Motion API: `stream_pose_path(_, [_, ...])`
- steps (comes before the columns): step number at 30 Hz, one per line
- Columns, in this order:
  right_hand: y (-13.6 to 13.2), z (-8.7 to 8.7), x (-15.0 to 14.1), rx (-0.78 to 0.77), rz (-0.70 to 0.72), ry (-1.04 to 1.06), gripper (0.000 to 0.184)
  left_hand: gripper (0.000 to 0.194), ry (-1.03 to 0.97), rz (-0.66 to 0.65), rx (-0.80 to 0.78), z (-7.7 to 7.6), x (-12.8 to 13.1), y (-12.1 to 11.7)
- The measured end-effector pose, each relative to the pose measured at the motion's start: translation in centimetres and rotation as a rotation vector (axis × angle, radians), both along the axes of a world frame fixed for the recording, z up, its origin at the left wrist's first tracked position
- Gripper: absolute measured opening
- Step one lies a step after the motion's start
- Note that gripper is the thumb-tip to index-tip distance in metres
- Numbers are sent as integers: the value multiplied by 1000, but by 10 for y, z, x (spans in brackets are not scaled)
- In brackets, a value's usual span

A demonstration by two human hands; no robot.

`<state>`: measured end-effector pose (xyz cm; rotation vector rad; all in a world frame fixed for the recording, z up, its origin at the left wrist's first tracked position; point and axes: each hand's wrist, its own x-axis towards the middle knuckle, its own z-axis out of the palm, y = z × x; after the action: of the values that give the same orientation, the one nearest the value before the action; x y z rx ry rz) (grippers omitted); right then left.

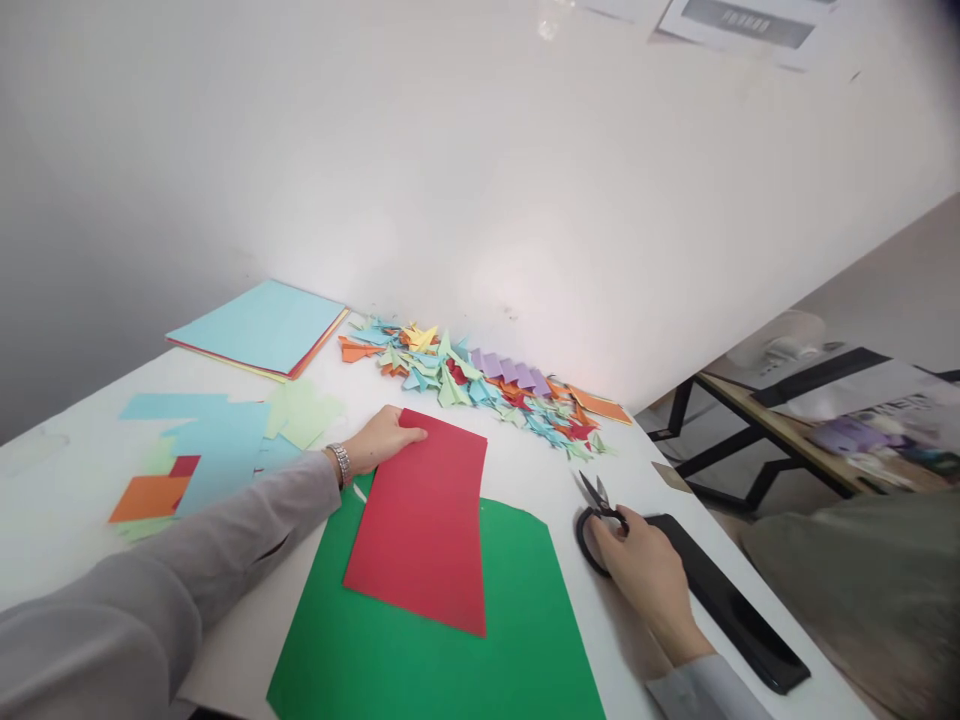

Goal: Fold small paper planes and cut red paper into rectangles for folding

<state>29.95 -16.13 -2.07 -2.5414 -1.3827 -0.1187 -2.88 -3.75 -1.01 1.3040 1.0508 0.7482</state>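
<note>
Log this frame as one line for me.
left hand: holds red paper over green paper | right hand: on black-handled scissors, blades apart | behind: heaped folded paper pieces

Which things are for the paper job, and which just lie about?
Probably for the job:
red rectangular paper sheet, in the left hand
black-handled metal scissors, at the right hand
large green paper sheet, partly covered

Perhaps lying about:
small multicoloured folded paper pieces
stack of paper sheets, light blue uppermost
long flat black object

The right grip point(646, 568) partly hides the scissors point(604, 509).
</note>
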Motion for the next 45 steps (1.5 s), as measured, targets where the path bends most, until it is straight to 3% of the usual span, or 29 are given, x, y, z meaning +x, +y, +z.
stream_pose_path(6, [2, 2, -12, -133, 0, -205, 47, 14, 100, 38, 238, 5, 7, -14])
stream_pose_path(8, [3, 6, -18, -91, -36, -214, 44, 12, 104, 55, 293, 7, 10, -19])
stream_pose_path(10, [3, 11, -26, 45, -13, -123, 45, 11, 76, 63, 313, 10, 14, -26])
stream_pose_path(13, [5, 18, -48, 296, 241, 362, 47, 16, -40, 85, 287, 16, 20, -35])
stream_pose_path(16, [13, 23, -80, 314, 440, 1003, 50, 20, -160, 131, 239, 22, 26, -44])
stream_pose_path(19, [26, 22, -106, 291, 509, 1271, 37, 22, -182, 208, 257, 29, 31, -53])
stream_pose_path(22, [39, 18, -119, 368, 462, 1406, 36, 26, -151, 188, 325, 33, 31, -57])
stream_pose_path(27, [44, 8, -120, 453, 456, 1427, 31, 31, -60, 33, 456, 27, 19, -44])
stream_pose_path(32, [42, 7, -118, 489, 428, 1388, 29, 31, 131, 50, 552, 11, -3, -11])
stream_pose_path(37, [46, 10, -123, 447, 438, 1362, 28, 37, 249, 19, 782, 8, -29, 21])
stream_pose_path(45, [48, 6, -119, 483, 414, 1402, 28, 22, 269, 145, 612, 10, -68, 36])
